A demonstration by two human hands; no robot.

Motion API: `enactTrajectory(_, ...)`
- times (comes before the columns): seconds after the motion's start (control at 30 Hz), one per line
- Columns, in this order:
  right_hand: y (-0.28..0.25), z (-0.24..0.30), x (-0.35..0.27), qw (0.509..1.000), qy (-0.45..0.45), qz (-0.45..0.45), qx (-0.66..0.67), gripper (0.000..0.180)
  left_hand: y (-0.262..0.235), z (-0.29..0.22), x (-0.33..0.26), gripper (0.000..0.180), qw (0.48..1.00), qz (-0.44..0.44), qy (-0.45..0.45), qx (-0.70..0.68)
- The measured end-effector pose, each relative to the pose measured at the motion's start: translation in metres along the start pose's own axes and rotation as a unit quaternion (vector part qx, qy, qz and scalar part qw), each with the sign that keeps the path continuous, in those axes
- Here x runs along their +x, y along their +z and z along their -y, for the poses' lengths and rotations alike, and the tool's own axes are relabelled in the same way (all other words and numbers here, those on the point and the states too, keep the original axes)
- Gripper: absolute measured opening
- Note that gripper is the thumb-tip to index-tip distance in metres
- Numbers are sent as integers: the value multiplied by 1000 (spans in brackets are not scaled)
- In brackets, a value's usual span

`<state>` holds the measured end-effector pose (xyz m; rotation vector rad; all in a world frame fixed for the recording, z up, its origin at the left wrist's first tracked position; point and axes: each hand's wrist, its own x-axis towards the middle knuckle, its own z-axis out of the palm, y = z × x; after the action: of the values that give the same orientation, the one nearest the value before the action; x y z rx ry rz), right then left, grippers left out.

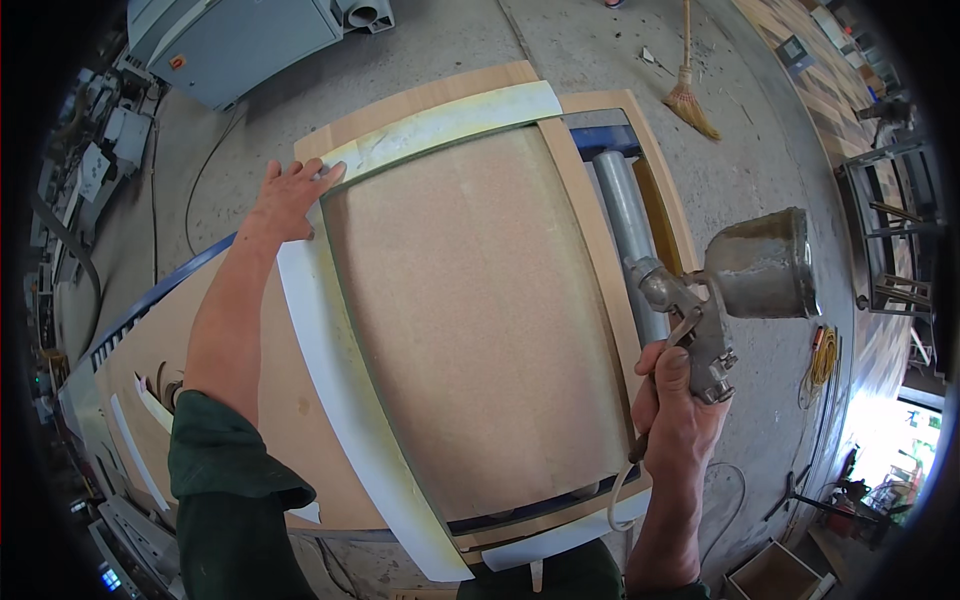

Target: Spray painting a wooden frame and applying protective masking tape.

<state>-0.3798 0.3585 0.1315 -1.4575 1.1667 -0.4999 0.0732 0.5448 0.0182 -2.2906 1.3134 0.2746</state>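
My right hand [678, 415] grips the handle of a metal spray gun [710, 335], fingers wrapped round it near the trigger. The gun's cup [762, 265] sits at its upper right, and its nozzle is over the right side of a wooden frame [590, 220]. My left hand [285, 200] lies with fingers spread at the frame's far left corner, touching a far paper strip [450, 122]. Along the left side runs a long white strip [340, 350] with a yellowish inner edge. Between the strips is a light brown panel [470, 320].
Under the frame is a roller stand with a metal roller [622, 205]. A brown board [270, 380] lies to the left. A grey machine [240, 50] stands at the far left, a broom [688, 105] at the far right. A hose [620, 505] hangs below the gun.
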Motion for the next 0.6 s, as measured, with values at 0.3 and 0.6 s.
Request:
enactTrajectory(0.3, 0, -4, 6, 999, 4, -47, 17, 47, -6, -3, 0, 123, 1000, 17, -7, 7)
enactTrajectory(0.6, 39, 0, -23, 1000, -14, 13, 15, 49, -6, -1, -2, 121, 1000, 17, -9, 4)
